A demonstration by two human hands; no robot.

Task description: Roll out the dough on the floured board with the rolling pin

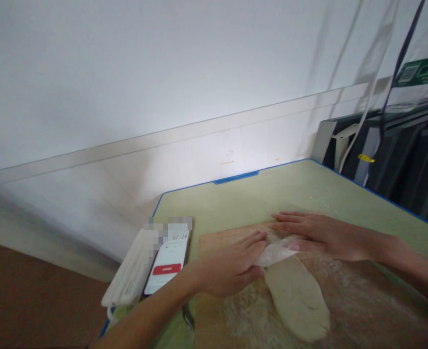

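Observation:
A flattened oval of pale dough [301, 300] lies on a floury wooden board [231, 315]. At its far end, a whitish, roll-shaped thing [277, 251] slants between my two hands; I cannot tell whether it is a rolling pin or rolled dough. My left hand [231, 264] rests on the near left end of it, palm down, with the fingers stretched forward. On the far right end lies my right hand [315, 235], its fingers straight and pointing left, the thumb beside the whitish piece. Both palms hide the ends of this piece.
A phone [168, 261] showing a timer leans on a white object [130, 271] at the table's left side. The greenish table [206, 201] has a blue edge and meets a white wall [163, 87]. Dark panels [410, 150] and hanging cords stand at right.

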